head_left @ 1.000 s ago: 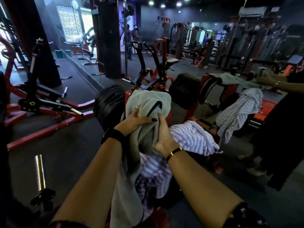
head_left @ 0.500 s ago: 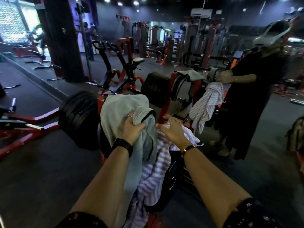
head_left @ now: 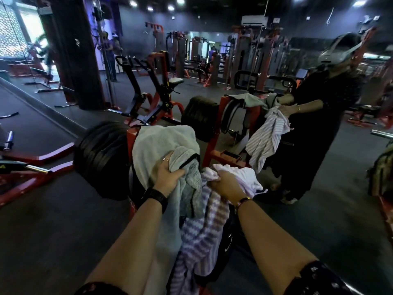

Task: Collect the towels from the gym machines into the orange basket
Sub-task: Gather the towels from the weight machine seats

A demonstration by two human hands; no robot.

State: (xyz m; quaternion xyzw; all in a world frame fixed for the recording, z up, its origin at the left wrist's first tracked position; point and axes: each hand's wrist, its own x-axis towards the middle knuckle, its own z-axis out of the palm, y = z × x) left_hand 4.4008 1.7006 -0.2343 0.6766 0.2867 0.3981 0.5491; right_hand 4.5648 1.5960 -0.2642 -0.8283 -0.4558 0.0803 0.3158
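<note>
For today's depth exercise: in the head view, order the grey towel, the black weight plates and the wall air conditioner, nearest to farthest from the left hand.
1. Grey towel: held in the left hand.
2. Black weight plates: just left, behind the towel.
3. Air conditioner: high on the far wall, right.

No words or numbers can be read anywhere. The only marks are small yellow warning triangles (head_left: 152, 117) on the black arm of a red machine and another (head_left: 1, 166) at the left edge, their symbols too small to make out.
</note>
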